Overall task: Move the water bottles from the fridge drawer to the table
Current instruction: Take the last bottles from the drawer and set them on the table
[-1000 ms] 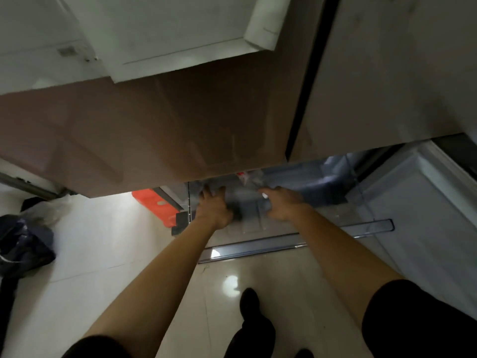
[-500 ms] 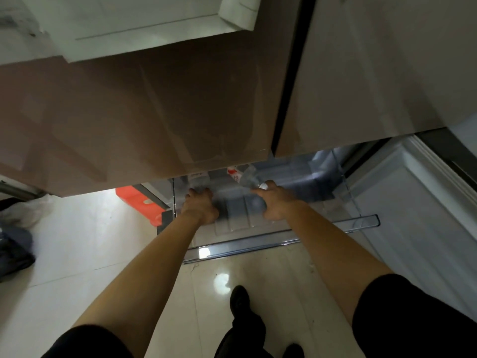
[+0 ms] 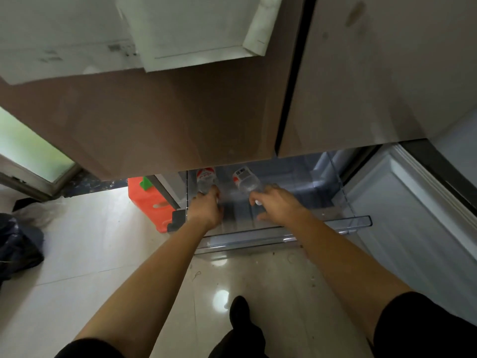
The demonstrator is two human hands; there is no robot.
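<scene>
Step in hand: the person is reaching down into the pulled-out fridge drawer (image 3: 284, 239) with both arms, taking one bottle in each hand; by my reading this is the pick-up, with the carrying not yet begun.
Left hand: the left hand (image 3: 206, 210) is closing round the near end of the left bottle (image 3: 206, 180), fingers curled over it.
Right hand: the right hand (image 3: 277, 208) is wrapping over the neck of the right bottle (image 3: 246, 180), with the white cap (image 3: 257, 202) peeping out between thumb and forefinger.
Bottles: both are lying inside the drawer, just beside each other, their far ends running under the upper fridge door (image 3: 180, 120).
Next move: it is likely calling for a firm grip on each neck, a lift clear of the drawer's front wall, then a turn toward the bench.
Hidden: the upper door is covering the back of the drawer, so any further bottles there are not showing; the fingertips are tucked under the hands; the bench is not appearing anywhere in view.
Hard to make out: the red-and-white labels are too blurred to read.
</scene>
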